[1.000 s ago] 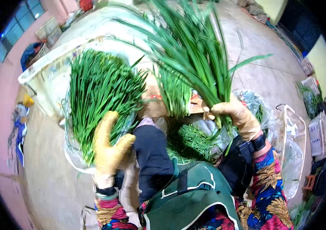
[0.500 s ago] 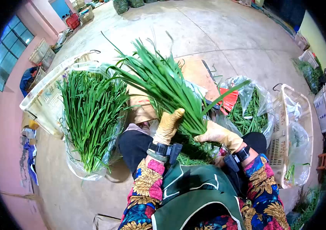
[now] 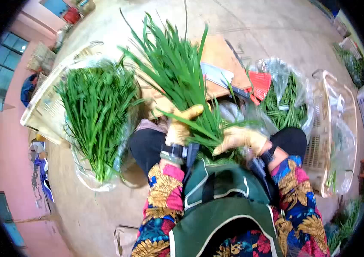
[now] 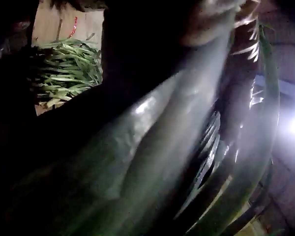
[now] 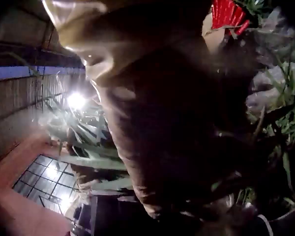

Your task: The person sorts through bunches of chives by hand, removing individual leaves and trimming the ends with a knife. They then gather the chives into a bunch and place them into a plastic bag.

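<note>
A bunch of garlic chives (image 3: 175, 70), with long flat green leaves, stands tilted in front of me with its tips pointing away. My gloved left hand (image 3: 179, 126) grips it low down, a finger lying across the leaves. My gloved right hand (image 3: 242, 139), blurred by motion, is at the bunch's lower right, where a loose leaf slants across. I cannot tell whether its fingers pinch any leaves. Leaves fill much of the left wrist view close up; the right wrist view is mostly dark glove. The stem ends are hidden between the hands.
On the left, a large pile of chives (image 3: 98, 115) lies on clear plastic against a tipped white crate (image 3: 47, 113). A cardboard-brown board (image 3: 218, 53) bears a pale flat blade-like piece (image 3: 217, 73). Right are a red ribbed object (image 3: 259, 83), a plastic bag of greens (image 3: 286, 100) and another crate (image 3: 334, 132).
The left hand has come from the pile on the left to the bunch and grips it. The right hand has moved from holding the bunch up to its lower right side. The bunch is lower.
</note>
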Available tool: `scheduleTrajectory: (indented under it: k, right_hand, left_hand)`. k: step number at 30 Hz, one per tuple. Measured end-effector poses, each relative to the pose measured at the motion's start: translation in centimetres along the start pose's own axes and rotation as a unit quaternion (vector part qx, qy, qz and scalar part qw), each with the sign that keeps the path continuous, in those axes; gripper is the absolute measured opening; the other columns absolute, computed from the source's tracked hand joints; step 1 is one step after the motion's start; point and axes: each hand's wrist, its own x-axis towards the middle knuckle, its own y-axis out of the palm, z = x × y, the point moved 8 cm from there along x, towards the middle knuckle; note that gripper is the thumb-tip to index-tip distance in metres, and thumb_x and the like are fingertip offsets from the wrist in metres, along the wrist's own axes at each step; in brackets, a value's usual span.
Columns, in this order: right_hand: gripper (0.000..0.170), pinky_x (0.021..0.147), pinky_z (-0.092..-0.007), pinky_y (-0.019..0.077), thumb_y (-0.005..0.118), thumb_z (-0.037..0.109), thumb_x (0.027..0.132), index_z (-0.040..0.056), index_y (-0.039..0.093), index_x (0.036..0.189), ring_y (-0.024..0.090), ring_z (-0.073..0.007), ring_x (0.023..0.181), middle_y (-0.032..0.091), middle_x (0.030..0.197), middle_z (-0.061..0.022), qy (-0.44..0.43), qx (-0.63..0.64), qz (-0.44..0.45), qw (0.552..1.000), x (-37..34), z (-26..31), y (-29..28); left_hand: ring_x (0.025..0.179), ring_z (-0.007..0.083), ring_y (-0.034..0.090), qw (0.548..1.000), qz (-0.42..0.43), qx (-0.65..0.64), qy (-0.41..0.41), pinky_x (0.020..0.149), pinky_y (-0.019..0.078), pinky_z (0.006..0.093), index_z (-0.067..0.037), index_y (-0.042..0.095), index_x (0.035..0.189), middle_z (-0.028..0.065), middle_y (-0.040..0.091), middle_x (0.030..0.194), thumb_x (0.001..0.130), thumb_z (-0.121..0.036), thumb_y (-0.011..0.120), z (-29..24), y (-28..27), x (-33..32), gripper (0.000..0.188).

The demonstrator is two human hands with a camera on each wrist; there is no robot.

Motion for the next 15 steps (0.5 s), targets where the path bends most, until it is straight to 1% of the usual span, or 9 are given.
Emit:
scheduleTrajectory:
  k: [3,5,6,7,8,12,13,14,15]
  right_hand:
    - [0.084,0.108,-0.0343,0.0333,0.081,0.023,0.073,0.0048,0.037,0.143,0.044,-0.0194,0.126,0.049,0.137,-0.0116,-0.087,-0.172,0.006,0.981,0.3,2.9,-3.1]
    - [0.088,0.111,-0.0353,0.0298,0.08,0.023,0.074,0.0036,0.033,0.146,0.04,-0.0214,0.132,0.044,0.144,-0.0128,-0.062,-0.057,-0.003,0.996,1.3,2.7,-5.1]
    - [0.089,0.112,-0.036,0.0281,0.079,0.022,0.075,0.0042,0.031,0.148,0.039,-0.0223,0.133,0.043,0.145,-0.012,-0.13,0.069,0.012,0.989,1.8,1.9,-5.8]
    - [0.085,0.111,-0.0369,0.0313,0.078,0.014,0.076,0.0038,0.032,0.147,0.041,-0.0211,0.132,0.043,0.145,-0.011,-0.137,0.15,-0.027,0.979,1.2,3.7,-6.2]
    - [0.084,0.11,-0.0356,0.0315,0.077,0.017,0.077,0.0023,0.031,0.146,0.042,-0.0191,0.129,0.043,0.144,-0.0097,-0.163,0.164,-0.037,0.972,1.2,5.2,-6.0]
    - [0.079,0.102,-0.032,0.0401,0.081,0.029,0.074,-0.0006,0.044,0.137,0.051,-0.0175,0.118,0.056,0.128,-0.0085,-0.177,0.118,-0.15,0.966,2.2,6.0,-5.9]
    - [0.076,0.101,-0.0324,0.0408,0.081,0.028,0.074,0.0001,0.046,0.136,0.052,-0.017,0.116,0.058,0.127,-0.0082,-0.168,0.111,-0.159,0.967,2.3,6.3,-5.1]
    - [0.074,0.1,-0.0327,0.0415,0.081,0.028,0.074,0.0007,0.049,0.134,0.053,-0.0165,0.114,0.059,0.125,-0.0079,-0.158,0.104,-0.168,0.968,2.4,6.1,-4.7]
    - [0.069,0.099,-0.0335,0.0429,0.081,0.027,0.075,0.0015,0.052,0.131,0.055,-0.0155,0.11,0.061,0.122,-0.0073,-0.185,0.086,-0.178,0.963,2.9,4.3,-4.5]
  left_hand:
    - [0.076,0.0166,0.066,0.999,0.002,0.024,-0.025,0.068,0.0563,0.0298,0.001,0.065,0.105,0.0075,0.069,0.092,0.078,-0.008,0.071,2.4,-0.7,-0.1,0.029]
    - [0.075,0.0164,0.065,0.996,-0.001,0.078,-0.042,0.068,0.0565,0.0297,0.0,0.064,0.109,0.0069,0.068,0.093,0.078,-0.01,0.073,2.1,0.2,-0.6,0.034]
    - [0.079,0.0163,0.065,0.996,0.001,0.093,0.003,0.072,0.0553,0.0301,-0.001,0.064,0.11,0.0061,0.068,0.095,0.076,-0.011,0.075,1.8,1.0,-0.7,0.038]
    - [0.081,0.0162,0.064,0.996,0.019,0.091,0.0,0.073,0.0543,0.0305,-0.001,0.064,0.111,0.0057,0.068,0.096,0.075,-0.01,0.076,2.0,1.4,-0.6,0.039]
    - [0.083,0.0162,0.064,0.995,0.038,0.09,-0.001,0.075,0.0533,0.0309,-0.001,0.064,0.111,0.0053,0.068,0.097,0.074,-0.01,0.078,2.2,1.7,-0.4,0.04]
    - [0.083,0.0145,0.064,0.955,0.053,0.293,-0.004,0.076,0.0524,0.0303,0.0,0.066,0.104,0.0044,0.07,0.095,0.071,-0.018,0.082,4.0,1.7,0.1,0.04]
    - [0.081,0.0148,0.064,0.945,0.069,0.318,0.045,0.075,0.0531,0.0306,-0.001,0.067,0.103,0.0055,0.07,0.093,0.071,-0.017,0.081,4.2,2.3,0.3,0.039]
    - [0.081,0.0166,0.065,0.902,0.053,0.427,-0.038,0.076,0.0537,0.0313,-0.001,0.067,0.105,0.0064,0.07,0.093,0.071,-0.016,0.081,4.8,2.0,0.0,0.039]
    - [0.086,0.0199,0.067,0.907,0.069,0.416,-0.018,0.078,0.053,0.0314,-0.001,0.068,0.103,0.01,0.071,0.095,0.071,-0.016,0.081,6.3,0.9,0.2,0.038]
